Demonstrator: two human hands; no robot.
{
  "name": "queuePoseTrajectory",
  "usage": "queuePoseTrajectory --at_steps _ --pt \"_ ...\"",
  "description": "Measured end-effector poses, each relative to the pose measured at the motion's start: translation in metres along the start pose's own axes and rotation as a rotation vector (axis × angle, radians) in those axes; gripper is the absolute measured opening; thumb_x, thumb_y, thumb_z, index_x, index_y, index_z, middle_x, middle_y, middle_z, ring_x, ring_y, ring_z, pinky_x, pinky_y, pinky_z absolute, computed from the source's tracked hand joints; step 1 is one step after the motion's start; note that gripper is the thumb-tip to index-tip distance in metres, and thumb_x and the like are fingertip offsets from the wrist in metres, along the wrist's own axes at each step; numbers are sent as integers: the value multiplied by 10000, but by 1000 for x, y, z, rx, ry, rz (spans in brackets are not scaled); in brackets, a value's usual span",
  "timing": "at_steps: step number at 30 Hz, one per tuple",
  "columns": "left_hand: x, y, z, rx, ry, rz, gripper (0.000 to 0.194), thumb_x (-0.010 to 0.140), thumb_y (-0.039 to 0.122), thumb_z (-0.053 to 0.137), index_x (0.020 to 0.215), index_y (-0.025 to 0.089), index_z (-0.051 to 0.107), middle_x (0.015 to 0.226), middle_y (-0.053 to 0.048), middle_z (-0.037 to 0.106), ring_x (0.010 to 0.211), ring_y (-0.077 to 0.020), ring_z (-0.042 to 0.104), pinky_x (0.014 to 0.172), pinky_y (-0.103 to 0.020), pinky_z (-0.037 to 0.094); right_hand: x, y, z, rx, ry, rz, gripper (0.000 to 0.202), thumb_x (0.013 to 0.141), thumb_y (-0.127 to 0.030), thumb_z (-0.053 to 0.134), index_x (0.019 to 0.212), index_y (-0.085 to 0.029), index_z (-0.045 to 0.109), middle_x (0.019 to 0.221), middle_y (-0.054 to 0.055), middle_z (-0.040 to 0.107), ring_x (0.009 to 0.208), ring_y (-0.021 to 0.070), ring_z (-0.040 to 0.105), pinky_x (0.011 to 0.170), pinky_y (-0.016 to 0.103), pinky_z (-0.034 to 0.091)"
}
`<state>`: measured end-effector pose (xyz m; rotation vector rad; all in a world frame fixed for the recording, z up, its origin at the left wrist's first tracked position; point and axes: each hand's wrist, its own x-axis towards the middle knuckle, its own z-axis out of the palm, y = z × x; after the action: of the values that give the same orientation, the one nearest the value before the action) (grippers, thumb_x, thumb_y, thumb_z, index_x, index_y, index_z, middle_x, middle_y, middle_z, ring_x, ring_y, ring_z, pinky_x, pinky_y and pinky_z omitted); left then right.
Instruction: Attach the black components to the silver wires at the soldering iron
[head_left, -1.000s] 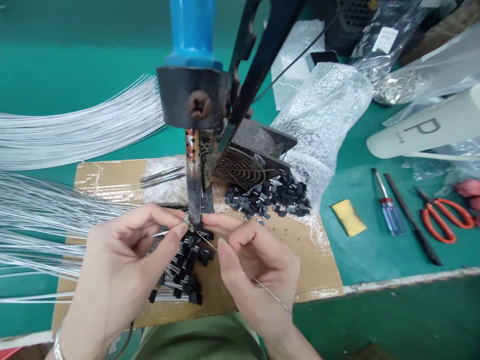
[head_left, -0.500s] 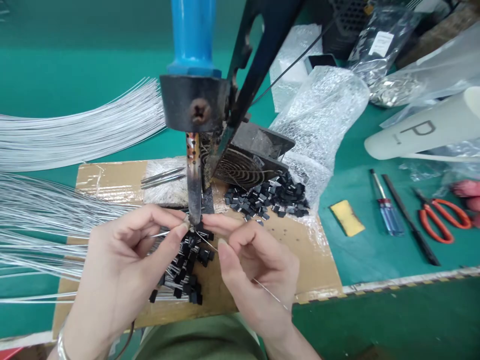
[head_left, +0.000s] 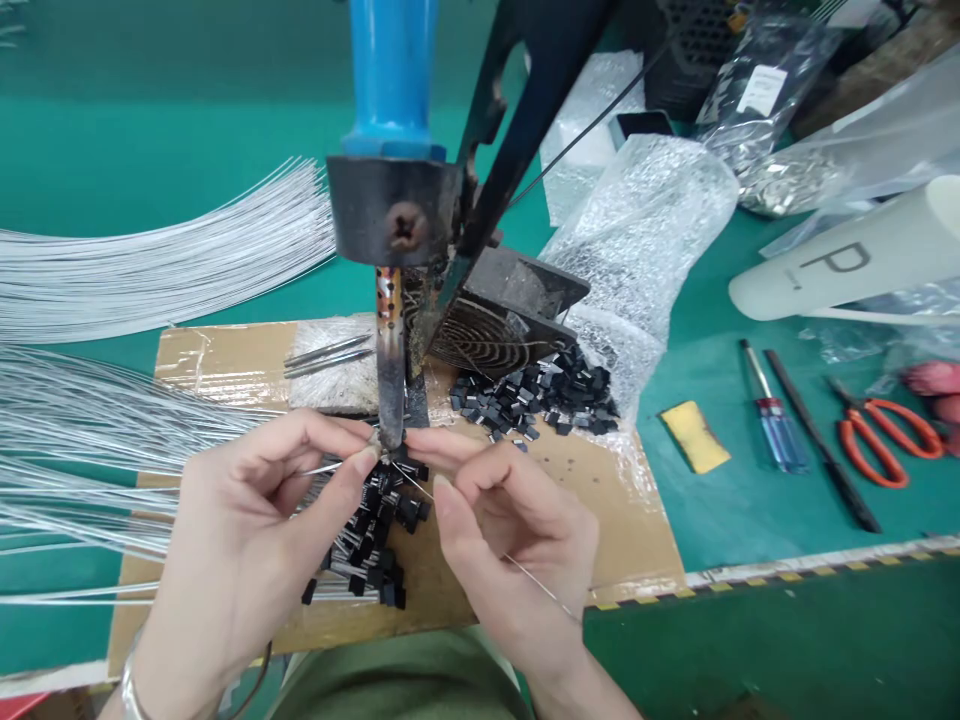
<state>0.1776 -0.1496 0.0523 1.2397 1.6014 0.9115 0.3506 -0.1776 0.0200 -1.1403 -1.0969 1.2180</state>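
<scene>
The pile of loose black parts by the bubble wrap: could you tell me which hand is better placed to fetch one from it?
Probably the right hand: the loose black parts lie up and to its side, while the left hand sits across the soldering iron tip, pinching a wire.

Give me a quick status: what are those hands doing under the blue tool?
Left hand pinching a thin wire at the iron tip. Right hand feeding a fine strand to the same spot. Black parts heaped right beneath.

Soldering iron (head_left: 389,370) above cardboard (head_left: 622,520), scissors (head_left: 885,440) far right
</scene>
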Motion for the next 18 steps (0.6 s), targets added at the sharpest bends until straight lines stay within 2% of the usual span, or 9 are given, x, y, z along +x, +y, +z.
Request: queuePoseTrajectory --at_steps 13,18 --pt "1 -1 0 -8 2 -8 46 807 229 829 777 263 819 759 32 810 559 -65 673 554 -76 529 0 5 1 -11 17 -3 258 951 -25 715 846 -253 654 1264 9 850 1154 189 826 1033 294 630" --pt "-1 0 0 -34 -6 18 80 818 226 816 776 294 825 743 46 802 615 -74 726 593 -72 550 -2 3 2 -18 19 -5 263 944 -24 727 839 -253 652 1248 -5 854 1127 168 833 1008 259 633"
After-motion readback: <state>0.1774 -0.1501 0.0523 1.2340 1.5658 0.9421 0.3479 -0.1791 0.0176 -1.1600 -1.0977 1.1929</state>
